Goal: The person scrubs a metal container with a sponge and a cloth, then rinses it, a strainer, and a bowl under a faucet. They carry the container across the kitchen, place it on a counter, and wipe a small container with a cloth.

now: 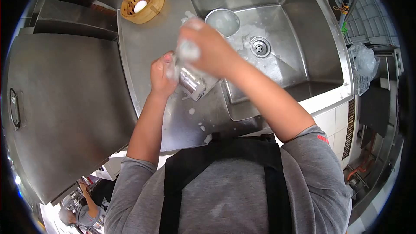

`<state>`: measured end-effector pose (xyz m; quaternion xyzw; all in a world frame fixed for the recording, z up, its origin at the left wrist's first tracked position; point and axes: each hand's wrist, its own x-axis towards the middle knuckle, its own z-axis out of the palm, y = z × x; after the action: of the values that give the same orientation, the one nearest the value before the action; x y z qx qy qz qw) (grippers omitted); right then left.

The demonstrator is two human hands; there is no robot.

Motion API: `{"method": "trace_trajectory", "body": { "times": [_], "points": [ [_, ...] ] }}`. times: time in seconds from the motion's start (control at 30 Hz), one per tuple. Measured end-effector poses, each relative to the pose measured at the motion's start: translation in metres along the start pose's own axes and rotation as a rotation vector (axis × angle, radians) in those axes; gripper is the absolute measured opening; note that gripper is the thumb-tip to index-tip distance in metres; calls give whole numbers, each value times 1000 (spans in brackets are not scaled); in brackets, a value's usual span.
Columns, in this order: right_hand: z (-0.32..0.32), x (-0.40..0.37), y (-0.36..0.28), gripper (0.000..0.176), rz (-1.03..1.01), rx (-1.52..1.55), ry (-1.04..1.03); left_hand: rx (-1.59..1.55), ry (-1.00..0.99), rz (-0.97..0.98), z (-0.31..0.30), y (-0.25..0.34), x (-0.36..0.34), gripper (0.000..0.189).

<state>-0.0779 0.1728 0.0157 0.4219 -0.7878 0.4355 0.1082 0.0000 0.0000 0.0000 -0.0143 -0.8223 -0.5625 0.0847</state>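
My left hand (pixel 164 77) is closed on the edge of a shiny metal container (pixel 193 83), tilted above the steel counter left of the sink. Its full shape is partly hidden by my hands. Smeared by motion, my right hand (pixel 210 50) is curled over the container's upper end. A white, foamy wad (pixel 189 50) shows at its fingers; foam hides what it is exactly. Just beyond the right hand, a round metal bowl (pixel 223 22) of cloudy water stands in the sink (pixel 284 39).
A bamboo steamer basket (pixel 158 6) holding a white, egg-like object (pixel 140 6) stands at the counter's back left. Suds dot the steel counter (pixel 182 125). A drain (pixel 260 47) lies in the sink floor. Another person (pixel 82 214) is at lower left. A clear plastic bag (pixel 364 63) hangs at right.
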Motion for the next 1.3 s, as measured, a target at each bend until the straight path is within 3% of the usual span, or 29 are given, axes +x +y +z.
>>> {"method": "trace_trajectory", "body": {
  "times": [0.07, 0.1, 0.17, 0.3, 0.37, 0.4, 0.47, 0.5, 0.57, 0.63, 0.7, 0.73, 0.8, 0.9, 0.93, 0.97, 1.03, 1.07, 1.13, 1.17, 1.23, 1.3],
  "points": [
    [-6, -9, 25, 29, 317, 318, 83, 43, 16, 13, -2, 8, -2, 59],
    [0, -19, 48, 29, 319, 286, 60, 5, 26, 16, 6, -8, 1, 59],
    [10, -31, 68, 20, 985, 1266, 122, 16, 19, 16, 4, -5, 3, 60],
    [8, -24, 52, 25, 1029, 1062, 148, 72, -37, -7, -2, -2, 10, 61],
    [-6, -8, 22, 25, 355, 269, 112, 31, -72, -46, -2, 2, 12, 60],
    [-6, -3, 3, 25, 365, 275, 111, 33, -78, -56, 0, 3, 10, 60],
    [-5, 4, -24, 27, 36, -47, -33, -17, 0, -56, 7, 4, 9, 60],
    [-5, 5, -19, 27, 41, -41, -40, -19, 1, -66, 8, 6, 12, 60],
    [-1, 5, -3, 29, 86, 187, 119, 66, -42, 9, 5, 10, 12, 61],
    [-2, -3, 27, 24, 145, 213, 133, 96, -38, 4, -4, 1, 10, 62],
    [9, -19, 58, 16, 799, 990, 106, 126, -34, 19, -7, -4, 11, 62],
    [17, -26, 64, 16, 788, 992, 110, 104, -26, 9, -6, -5, 11, 62],
    [31, -40, 72, 13, 1107, 1465, 216, 86, -21, 12, -5, 1, 11, 61],
    [35, -45, 84, 12, 973, 1359, 232, -5, -63, -49, -3, 11, 14, 59],
    [25, -35, 75, 15, 908, 1135, 204, 38, -63, -58, -6, 6, 11, 58],
    [14, -25, 67, 15, 903, 1125, 211, 78, -63, -72, -7, 1, 10, 57],
    [-8, -5, 25, 19, 354, 270, 128, 4, -70, -93, -3, 3, 8, 57],
    [-6, -1, 5, 19, 362, 268, 123, -62, -70, -108, -1, 4, 8, 58],
    [1, 7, -23, 25, 33, -69, 57, -20, -29, -23, 7, 5, 10, 58],
    [1, 6, -23, 25, 45, -52, 47, 32, 10, 53, 8, 3, 6, 58],
    [1, 5, -10, 26, 131, 181, 87, 32, -18, -10, 2, 4, 4, 58],
    [1, -1, 18, 22, 144, 227, 93, 34, -39, -52, -3, 3, 0, 57]
  ]
}}
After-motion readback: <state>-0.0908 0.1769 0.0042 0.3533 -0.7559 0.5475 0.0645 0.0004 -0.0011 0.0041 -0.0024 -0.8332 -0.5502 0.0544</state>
